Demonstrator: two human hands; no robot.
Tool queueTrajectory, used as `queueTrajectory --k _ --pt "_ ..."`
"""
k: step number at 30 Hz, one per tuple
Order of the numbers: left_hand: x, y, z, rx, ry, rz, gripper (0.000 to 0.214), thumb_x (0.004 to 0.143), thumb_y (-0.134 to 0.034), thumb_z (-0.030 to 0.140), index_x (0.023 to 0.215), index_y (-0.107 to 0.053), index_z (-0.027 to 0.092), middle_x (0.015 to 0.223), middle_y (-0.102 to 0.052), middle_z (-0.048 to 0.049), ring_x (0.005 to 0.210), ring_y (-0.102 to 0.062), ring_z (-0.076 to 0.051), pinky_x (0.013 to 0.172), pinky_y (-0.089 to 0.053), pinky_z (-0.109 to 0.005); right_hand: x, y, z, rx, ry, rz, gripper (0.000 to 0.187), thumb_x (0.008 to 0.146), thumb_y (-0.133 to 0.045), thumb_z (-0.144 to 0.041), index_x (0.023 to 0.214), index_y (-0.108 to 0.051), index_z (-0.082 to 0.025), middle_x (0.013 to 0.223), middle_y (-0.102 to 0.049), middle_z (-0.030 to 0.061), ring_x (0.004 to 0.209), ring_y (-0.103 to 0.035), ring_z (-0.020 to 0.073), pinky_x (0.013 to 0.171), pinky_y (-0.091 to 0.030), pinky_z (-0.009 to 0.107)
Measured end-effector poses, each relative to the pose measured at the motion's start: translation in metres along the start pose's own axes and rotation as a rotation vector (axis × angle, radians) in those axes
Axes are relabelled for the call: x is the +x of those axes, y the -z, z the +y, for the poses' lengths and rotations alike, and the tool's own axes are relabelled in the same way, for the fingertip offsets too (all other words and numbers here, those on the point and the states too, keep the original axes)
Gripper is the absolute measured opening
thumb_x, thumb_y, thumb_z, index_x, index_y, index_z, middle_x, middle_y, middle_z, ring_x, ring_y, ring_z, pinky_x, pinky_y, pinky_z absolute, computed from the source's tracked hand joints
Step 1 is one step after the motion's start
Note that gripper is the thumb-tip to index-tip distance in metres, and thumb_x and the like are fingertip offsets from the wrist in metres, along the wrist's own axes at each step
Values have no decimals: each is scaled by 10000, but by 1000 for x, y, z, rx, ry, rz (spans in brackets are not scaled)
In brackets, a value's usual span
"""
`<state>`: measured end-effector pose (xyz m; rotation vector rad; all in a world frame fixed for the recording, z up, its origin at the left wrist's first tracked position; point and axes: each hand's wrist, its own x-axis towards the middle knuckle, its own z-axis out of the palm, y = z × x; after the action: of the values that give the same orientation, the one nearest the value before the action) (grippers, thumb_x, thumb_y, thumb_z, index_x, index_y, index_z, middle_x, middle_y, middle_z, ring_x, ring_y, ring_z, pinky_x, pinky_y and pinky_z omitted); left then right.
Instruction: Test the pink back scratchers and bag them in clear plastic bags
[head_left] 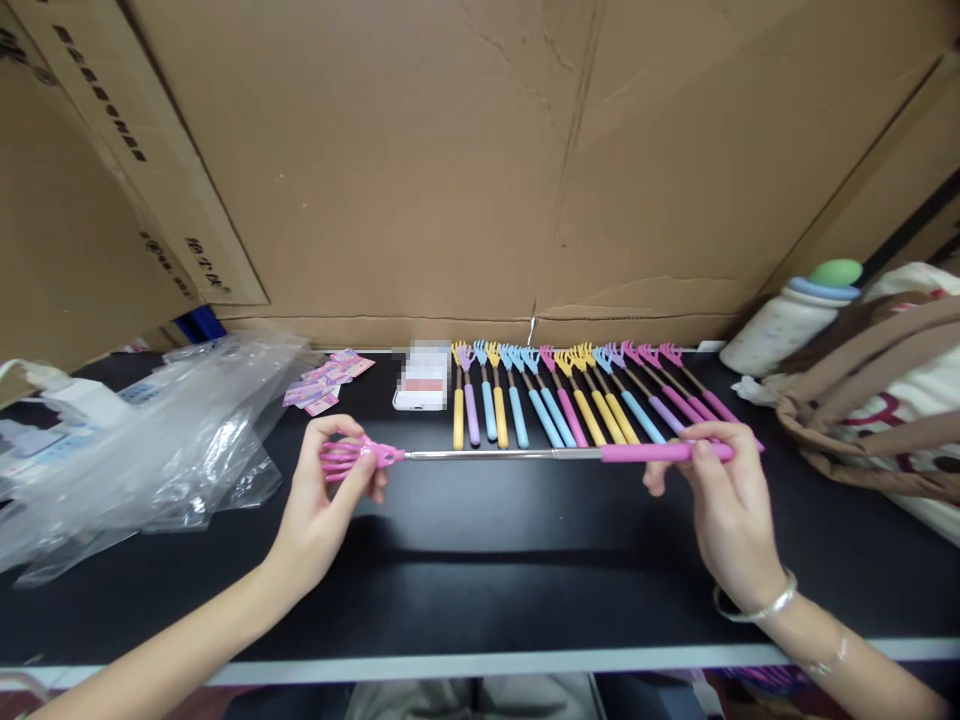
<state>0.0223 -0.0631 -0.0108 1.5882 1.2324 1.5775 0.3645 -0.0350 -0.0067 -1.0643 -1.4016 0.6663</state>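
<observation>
Pink back scratcher (517,454) was held level just above the black table (487,570), mid-frame, its thin metal rod extended. Left hand (319,515) was closed around the claw head at centre-left, fingers pinching the prongs. Right hand (731,510) was closed on the pink handle at centre-right, thumb and fingertips on it. A row of scratchers (570,405) lay just behind the rod, the pink handles at its right end nearly touching the right hand. Risk, as I judged it: the slim rod could bend or jam if the hands pushed off-axis, and the prongs could pinch or slip from the left fingers. A right-hand nudge might scatter the row. Plastic bags (150,450) at left and the bottle (787,320) at upper right were well clear.
</observation>
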Motion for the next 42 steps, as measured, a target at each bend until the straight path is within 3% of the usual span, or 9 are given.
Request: queueTrajectory --k 5,10,15,23,27,32,37,42 --pt "-4 2 -2 55 26 -73 183 880 -516 336 969 -376 259 690 -605 14 559 -600 -129 553 -503 -243 -2 -3 -2 -85 14 -137 81 904 -450 -414 892 -430 -336 667 -619 -54 700 -621 206 678 -488 385" --pt "-11 -10 4 217 24 -378 175 897 -483 307 990 -360 226 792 -647 -18 714 -644 -147 697 -504 -277 -9 -18 -9 -244 86 -480 126 938 -405 -377 926 -460 -264 798 -647 8 756 -612 186 745 -454 350" --pt "-8 -14 7 228 35 -386 176 914 -447 313 1013 -333 222 765 -621 9 688 -616 -125 695 -488 -261 -10 -23 -10 -263 55 -606 172 974 -331 -342 910 -448 -233 776 -631 2 742 -585 156 745 -415 308" --pt "-1 -10 2 278 85 -461 264 913 -439 368 1106 -326 226 836 -662 -18 791 -637 -157 777 -472 -302 -3 -21 -2 -368 129 -612 173 972 -336 -325 936 -475 -227 782 -655 1 755 -589 160 771 -403 316" --pt "11 -10 2 387 99 -474 274 904 -441 404 1102 -358 233 907 -670 -31 846 -641 -181 806 -460 -323 4 -20 -2 -465 262 -569 153 952 -390 -299 924 -520 -224 800 -638 16 778 -581 169 758 -415 317" --pt "41 -5 1 554 17 -483 299 858 -492 447 1069 -455 238 970 -638 -22 861 -614 -201 806 -443 -326 20 -15 -11 -714 483 -517 159 916 -462 -300 978 -575 -208 874 -611 63 814 -551 203 724 -409 338" --pt "62 -5 0 331 15 -515 323 838 -536 426 1067 -488 205 1011 -595 -36 778 -580 -151 701 -455 -259 45 -16 -21 -801 535 -551 208 911 -459 -349 912 -608 -204 791 -591 53 741 -525 197 660 -386 320" --pt "66 -11 -10 -39 237 -490 372 817 -554 465 1057 -465 196 655 -528 44 564 -502 -100 583 -433 -224 58 -26 -15 -654 394 -637 236 921 -431 -360 865 -594 -199 769 -584 37 711 -526 173 656 -395 292"
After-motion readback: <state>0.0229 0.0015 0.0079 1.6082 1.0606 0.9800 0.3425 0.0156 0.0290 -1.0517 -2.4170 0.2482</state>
